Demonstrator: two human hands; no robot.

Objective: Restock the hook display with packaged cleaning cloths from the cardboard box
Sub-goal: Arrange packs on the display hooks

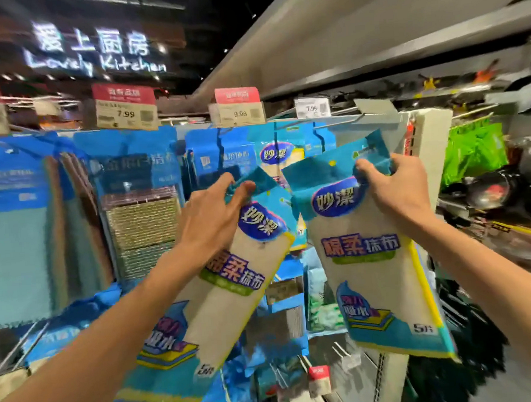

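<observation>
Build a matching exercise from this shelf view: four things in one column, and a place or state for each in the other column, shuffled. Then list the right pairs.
Things:
1. lit sign
2. green bags
3. 9.99 price tag
4. right hand

Places or states:
A. grips the top of a cloth pack
B. right of the white end panel
C. upper left, glowing white
D. between two 7.99 tags

Pairs: 1-C, 2-B, 3-D, 4-A.

Lit sign (93, 53) overhead; green bags (475, 150) (right side).
</observation>
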